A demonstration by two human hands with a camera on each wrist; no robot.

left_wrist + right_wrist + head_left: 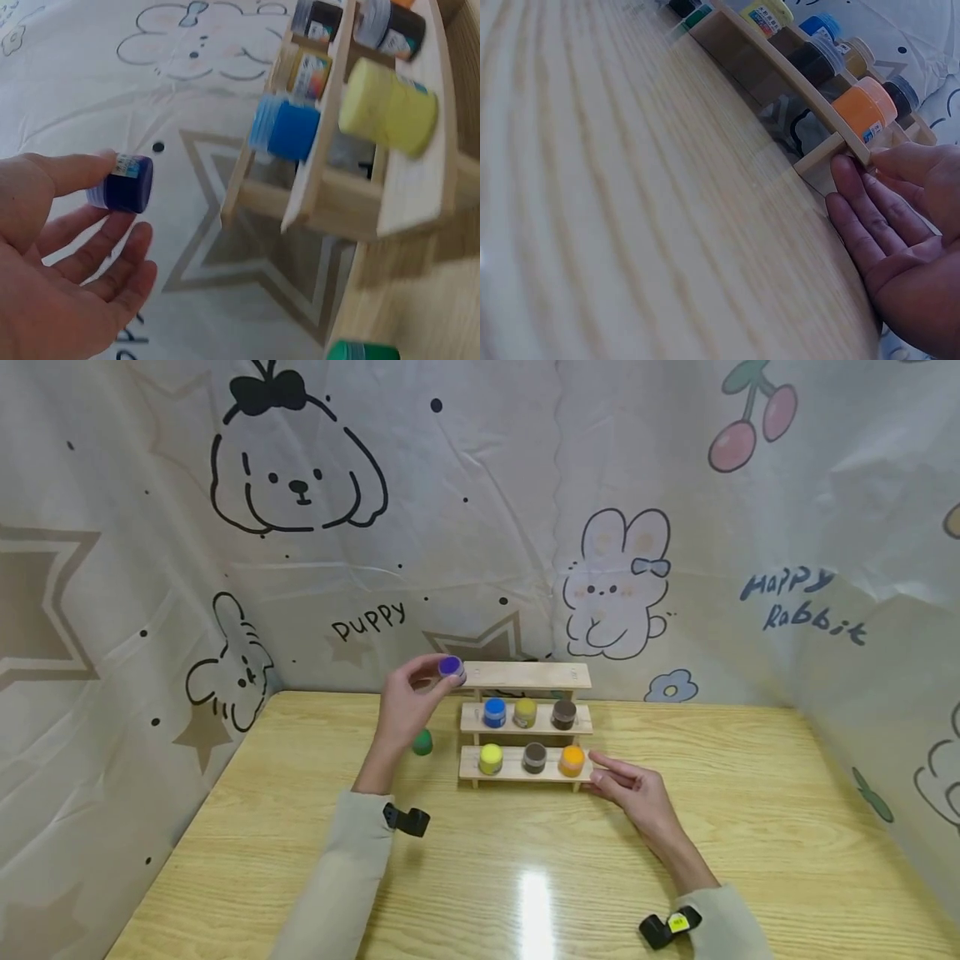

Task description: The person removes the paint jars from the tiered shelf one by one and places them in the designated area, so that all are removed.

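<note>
My left hand (pixel 407 703) pinches a small purple paint jar (pixel 451 668) between thumb and fingers, at the left end of the top tier of a three-tier wooden rack (pixel 528 675). In the left wrist view the jar (pixel 133 184) lies sideways, its label under the thumb. My right hand (pixel 637 795) holds the right end of the rack's bottom tier, thumb and fingertips at the corner beside an orange jar (pixel 572 762). That tier also bears a yellow jar (pixel 491 760) and a dark brown jar (pixel 535 758). Blue (pixel 494 713), mustard (pixel 525 713) and dark brown (pixel 564 715) jars stand on the middle tier.
A green jar (pixel 422 743) stands on the wooden table (pixel 480 852), left of the rack and close to my left forearm. Behind the table hangs a printed cloth (pixel 480 552) with cartoon animals, and it continues along both sides.
</note>
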